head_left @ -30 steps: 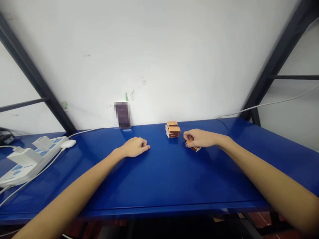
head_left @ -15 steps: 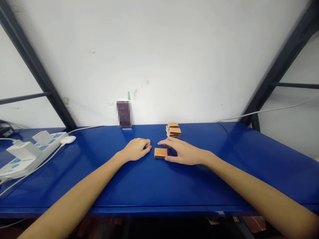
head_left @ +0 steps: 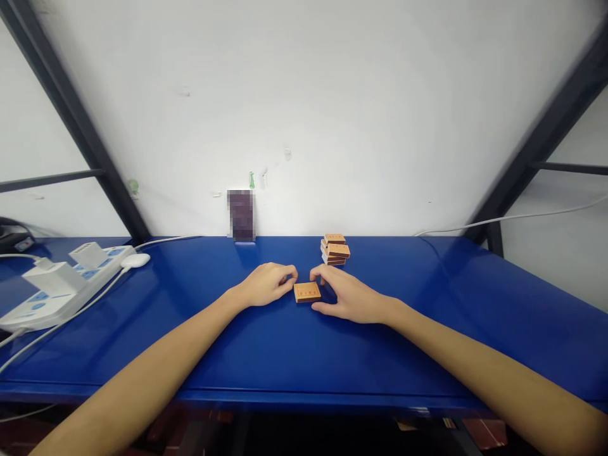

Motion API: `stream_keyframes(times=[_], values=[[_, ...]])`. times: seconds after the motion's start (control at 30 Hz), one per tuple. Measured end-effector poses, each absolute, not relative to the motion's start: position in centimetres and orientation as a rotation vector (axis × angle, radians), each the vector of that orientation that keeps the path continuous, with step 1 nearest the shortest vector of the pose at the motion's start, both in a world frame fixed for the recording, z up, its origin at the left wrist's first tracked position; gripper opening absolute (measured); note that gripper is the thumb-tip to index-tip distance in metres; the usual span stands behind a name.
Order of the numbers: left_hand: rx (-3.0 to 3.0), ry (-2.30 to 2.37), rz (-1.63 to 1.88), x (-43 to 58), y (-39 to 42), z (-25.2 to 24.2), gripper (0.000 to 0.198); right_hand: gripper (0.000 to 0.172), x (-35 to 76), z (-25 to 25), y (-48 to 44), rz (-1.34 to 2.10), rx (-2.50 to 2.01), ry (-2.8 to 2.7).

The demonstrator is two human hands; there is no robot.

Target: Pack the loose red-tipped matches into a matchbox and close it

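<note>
A single orange matchbox (head_left: pixel 307 292) with red print lies flat on the blue table between my hands. My left hand (head_left: pixel 270 284) rests at its left, fingers curled in and thumb tip meeting the index finger close to the box's corner; nothing shows in that grip. On the other side, my right hand (head_left: pixel 349 294) is open, thumb and index finger spread apart near the box's right end. Whether either hand touches the box, I cannot tell. Behind the right hand stands an uneven stack of several matchboxes (head_left: pixel 339 251).
To the left lies a white power strip (head_left: pixel 107 271) with plugs and cables, and a white rounded connector (head_left: pixel 135 260). A dark blurred-out card or box (head_left: pixel 242 215) leans by the wall. Dark metal posts (head_left: pixel 532 133) frame the blue table (head_left: pixel 304 361).
My left fingers have come nearer the single matchbox, thumb and index now together. My right index finger has drawn back and bent, no longer reaching over the box. The view has shifted slightly.
</note>
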State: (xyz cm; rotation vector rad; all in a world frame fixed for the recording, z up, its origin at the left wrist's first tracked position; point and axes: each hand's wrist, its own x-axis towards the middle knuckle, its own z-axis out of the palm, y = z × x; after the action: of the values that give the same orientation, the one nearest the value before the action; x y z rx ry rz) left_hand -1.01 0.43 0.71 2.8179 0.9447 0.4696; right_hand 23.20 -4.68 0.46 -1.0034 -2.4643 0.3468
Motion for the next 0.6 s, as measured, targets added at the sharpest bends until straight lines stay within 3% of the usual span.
stream_keyframes(times=[0.2,0.47,0.6], values=[[2.721,0.733,0.719,-1.1,0.5,0.5,0.027,0.016,23.0,-0.9,-3.8,0.397,-0.952,-2.381],[2.648,0.609,0.919,-0.6,0.1,0.1,0.031,0.020,22.9,-1.4,-3.3,0.370,-0.907,-2.190],[2.778,0.603,0.912,-0.6,-0.4,0.5,0.043,0.017,22.8,-1.3,-3.3,0.315,-0.878,-2.094]])
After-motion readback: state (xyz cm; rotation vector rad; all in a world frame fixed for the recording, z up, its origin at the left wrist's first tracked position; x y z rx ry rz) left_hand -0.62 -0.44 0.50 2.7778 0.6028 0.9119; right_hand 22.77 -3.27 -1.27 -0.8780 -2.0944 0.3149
